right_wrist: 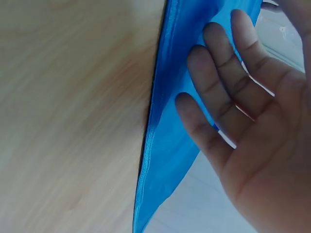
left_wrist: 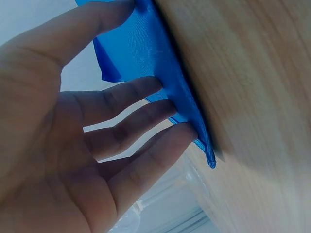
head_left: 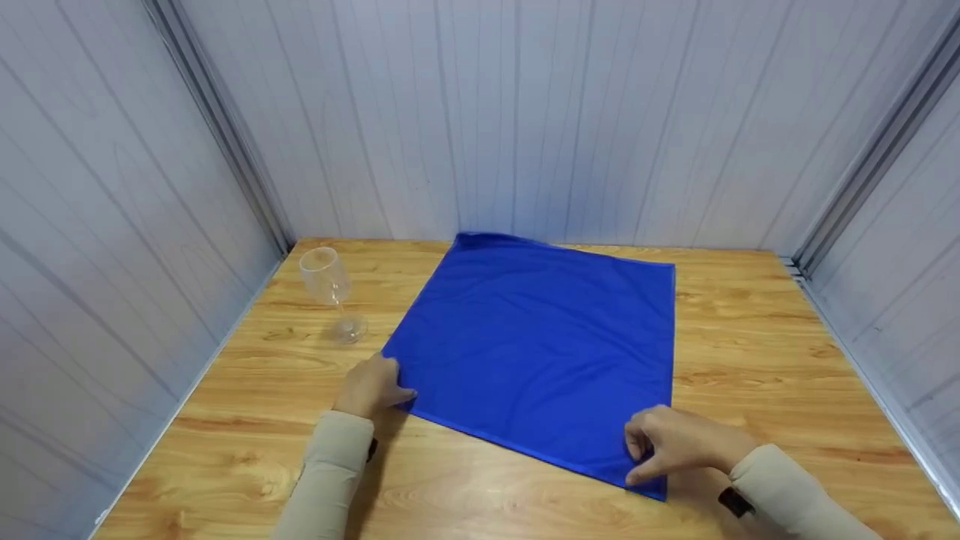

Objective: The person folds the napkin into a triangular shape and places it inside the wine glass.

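A blue square cloth [head_left: 525, 345] with a stitched hem lies spread out on the wooden table, lightly wrinkled. At its near left corner my left hand [head_left: 371, 386] touches it; in the left wrist view the fingers [left_wrist: 146, 150] are spread and nearly straight, their tips at the cloth's edge, with the thumb apart from them. My right hand [head_left: 671, 439] is over the near right corner. Its fingers [right_wrist: 214, 104] are loosely bent in the right wrist view and overlap the cloth, with nothing gripped between fingers and thumb.
A clear wine glass [head_left: 325, 279] stands upright on the table [head_left: 750, 360], left of the cloth and beyond my left hand. Pale panelled walls [head_left: 570, 120] enclose the table at the back and both sides. The cloth's far edge reaches close to the back wall.
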The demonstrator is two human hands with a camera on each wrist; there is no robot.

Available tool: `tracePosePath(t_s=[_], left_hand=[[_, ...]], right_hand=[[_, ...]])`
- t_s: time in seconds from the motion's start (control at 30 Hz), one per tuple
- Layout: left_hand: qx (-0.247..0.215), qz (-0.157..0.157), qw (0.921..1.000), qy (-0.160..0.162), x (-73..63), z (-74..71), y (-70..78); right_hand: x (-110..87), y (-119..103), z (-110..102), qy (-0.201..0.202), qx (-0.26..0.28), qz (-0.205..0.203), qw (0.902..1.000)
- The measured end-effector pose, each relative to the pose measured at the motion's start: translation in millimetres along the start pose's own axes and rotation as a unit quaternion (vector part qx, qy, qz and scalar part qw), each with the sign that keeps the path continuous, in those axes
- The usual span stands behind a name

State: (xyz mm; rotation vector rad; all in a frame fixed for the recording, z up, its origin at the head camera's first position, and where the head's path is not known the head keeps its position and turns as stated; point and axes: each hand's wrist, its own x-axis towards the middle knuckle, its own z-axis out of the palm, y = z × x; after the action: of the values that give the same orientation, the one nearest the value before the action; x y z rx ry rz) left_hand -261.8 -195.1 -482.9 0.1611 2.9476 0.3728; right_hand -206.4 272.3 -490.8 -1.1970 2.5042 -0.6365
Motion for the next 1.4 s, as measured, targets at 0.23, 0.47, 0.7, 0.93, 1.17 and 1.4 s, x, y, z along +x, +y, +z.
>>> tracePosePath(t_s=[0.23, 0.47, 0.7, 0.93, 1.17, 1.4], left_hand=[[-0.001, -0.003, 0.9999, -0.011, 1.4, -1.1, 0.3], [-0.002, -0.003, 0.9998, -0.019, 1.3, -2.0, 0.4], [0.004, 0.008, 0.9999, -0.008, 1.0, -2.7, -0.5], [0.002, 0.006, 0.9999, -0.012, 2.6, -1.8, -0.2], [-0.007, 0.001, 0.9999, -0.013, 3.2, -1.1, -0.3], [-0.015, -0.009, 0.9996, -0.023, 3.9, -1.5, -0.5]], right_hand=[[-0.4, -4, 0, -0.027, -0.05, 0.021, 0.9982], [1.3, -10, 2, -0.036, -0.091, 0.018, 0.995], [2.8, -15, 3, -0.03, -0.093, 0.009, 0.9951], [5.5, -14, 2, -0.032, -0.093, 0.017, 0.9951], [7.3, -13, 0, -0.043, -0.085, 0.021, 0.9952], [9.7, -4, -2, -0.015, -0.032, 0.025, 0.9991]])
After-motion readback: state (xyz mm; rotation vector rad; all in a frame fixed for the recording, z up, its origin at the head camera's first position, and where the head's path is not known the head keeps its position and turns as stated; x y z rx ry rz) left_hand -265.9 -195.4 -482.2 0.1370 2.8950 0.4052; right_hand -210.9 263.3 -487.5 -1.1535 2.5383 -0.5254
